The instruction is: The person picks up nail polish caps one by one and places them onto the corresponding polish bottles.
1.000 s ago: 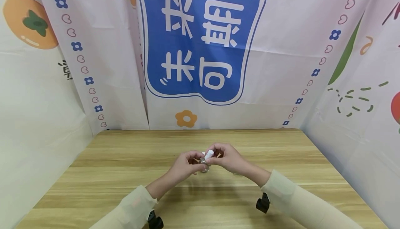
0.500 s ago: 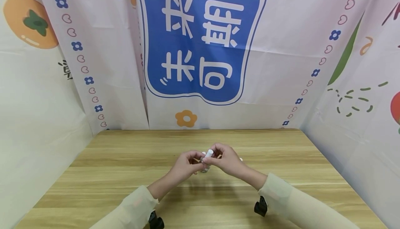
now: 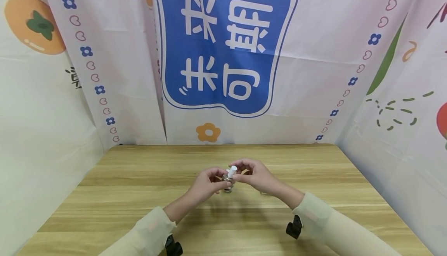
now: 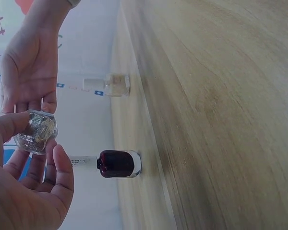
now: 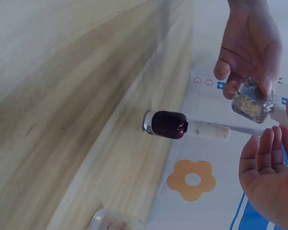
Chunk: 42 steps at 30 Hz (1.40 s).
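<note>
Above the table my left hand point(image 3: 207, 184) holds a clear glass nail polish bottle point(image 4: 38, 132) with gold-silver glitter in it. The bottle is tilted, its white cap point(image 3: 232, 171) pointing up and toward my right hand point(image 3: 256, 177). Thumb and fingers of that hand are around the cap, which sits on the bottle's neck. Behind the hands a dark red nail polish bottle point(image 5: 169, 125) with a white cap stands upright on the table. In the left wrist view the right hand's fingertips are partly hidden behind the glitter bottle.
A pale nail polish bottle point(image 4: 117, 85) with a white cap stands on the wooden table point(image 3: 139, 201), off to the right of the red one. Printed cloth point(image 3: 307, 93) hangs behind the table and along both sides.
My right hand first shifts slightly left over the cap, then back to the right, its fingers changing position on the cap. The left hand keeps the bottle in nearly the same place.
</note>
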{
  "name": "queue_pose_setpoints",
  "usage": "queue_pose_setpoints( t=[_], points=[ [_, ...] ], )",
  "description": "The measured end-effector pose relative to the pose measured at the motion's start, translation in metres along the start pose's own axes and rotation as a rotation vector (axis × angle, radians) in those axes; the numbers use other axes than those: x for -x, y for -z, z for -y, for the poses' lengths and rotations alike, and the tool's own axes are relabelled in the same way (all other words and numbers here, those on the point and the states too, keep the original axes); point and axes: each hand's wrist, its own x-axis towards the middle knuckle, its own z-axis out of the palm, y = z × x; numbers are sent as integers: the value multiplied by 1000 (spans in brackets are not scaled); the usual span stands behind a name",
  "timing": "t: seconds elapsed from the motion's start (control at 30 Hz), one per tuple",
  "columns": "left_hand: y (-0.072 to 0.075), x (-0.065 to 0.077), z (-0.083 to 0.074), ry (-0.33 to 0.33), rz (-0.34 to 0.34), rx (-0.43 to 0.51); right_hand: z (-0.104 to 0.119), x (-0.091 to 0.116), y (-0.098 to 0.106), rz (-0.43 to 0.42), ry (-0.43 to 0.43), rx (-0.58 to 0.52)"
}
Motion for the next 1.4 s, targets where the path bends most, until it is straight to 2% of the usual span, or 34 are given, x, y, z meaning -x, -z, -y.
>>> queue_pose_setpoints(
  t=[0.23,0.83,0.93,1.1,1.23,1.4],
  points=[
    [1,0,1,-18,5,6,2,-1,0,29,21,15],
    [-1,3,1,-31,-3,47,-2,-2,-13,-84,-14,4],
    [-1,3,1,-32,-1,57,-2,-2,-15,-103,-28,-24],
    [-1,2,3,-33,-6,61,13,2,-20,-122,-52,-91],
    [-2,2,3,-31,-13,54,28,7,-23,-134,-71,-97],
    [-3,3,2,-26,-13,55,24,6,-22,-133,-98,-76]
  ],
)
